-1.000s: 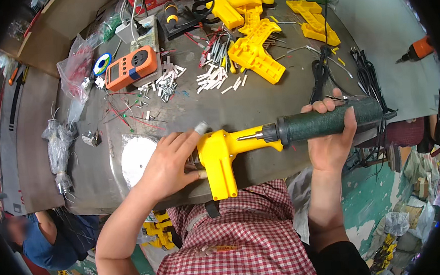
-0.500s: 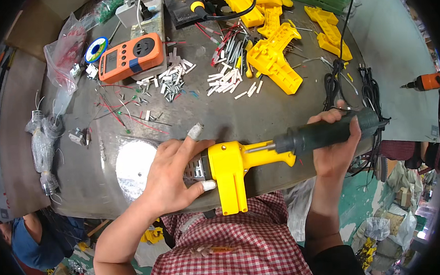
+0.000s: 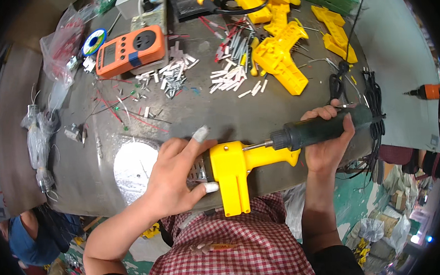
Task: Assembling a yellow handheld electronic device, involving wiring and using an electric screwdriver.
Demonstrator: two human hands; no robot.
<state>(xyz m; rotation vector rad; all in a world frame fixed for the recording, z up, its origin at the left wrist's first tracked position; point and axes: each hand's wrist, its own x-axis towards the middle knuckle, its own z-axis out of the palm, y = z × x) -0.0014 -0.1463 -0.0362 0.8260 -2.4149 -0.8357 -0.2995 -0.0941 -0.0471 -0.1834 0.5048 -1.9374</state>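
My left hand (image 3: 174, 175), with white wraps on thumb and a fingertip, grips the slotted metal section of a power tool with a yellow plastic housing (image 3: 232, 174). Its yellow handle (image 3: 274, 156) points right, and a block-shaped part hangs toward me. A shiny round disc (image 3: 135, 170) lies left of my left hand; whether it joins the tool is hidden by the hand. My right hand (image 3: 327, 148) is wrapped round a black electric screwdriver (image 3: 325, 128), held level above the handle. Its bit (image 3: 257, 145) points left and meets the housing's right side, as far as I can see.
Beyond my hands lie an orange multimeter (image 3: 131, 51), a pile of screws and white sleeves (image 3: 173, 80), long screws (image 3: 237, 48), yellow shell halves (image 3: 283, 58) and a soldering iron (image 3: 206, 1). Coiled black cables (image 3: 373, 98) run at right; a plastic-wrapped part (image 3: 38, 143) lies left.
The screwdriver has come slightly left, its front end closer to the yellow housing. My left hand keeps the same hold; the whole view has shifted a little.
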